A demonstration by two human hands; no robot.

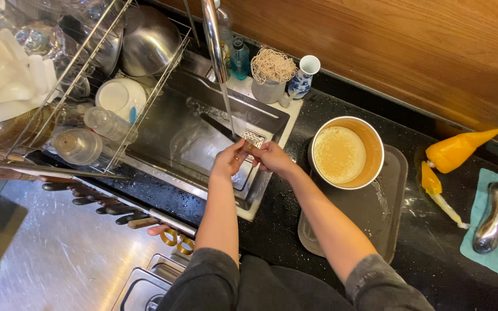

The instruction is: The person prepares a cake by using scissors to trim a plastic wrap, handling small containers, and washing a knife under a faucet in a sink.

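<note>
Both hands hold a small grater under the running tap, over the sink.

The left hand (229, 160) and right hand (269, 156) meet at the lower end of the small grater (254, 139), fingers closed on it from either side; its perforated face rises up and away from the grip, long axis pointing toward the faucet (214, 40). The water stream (227, 106) seems to land just left of the grater, though that contact is hard to make out. The sink (203, 129) lies directly below; a pot (347, 152) stands near the right hand.
</note>
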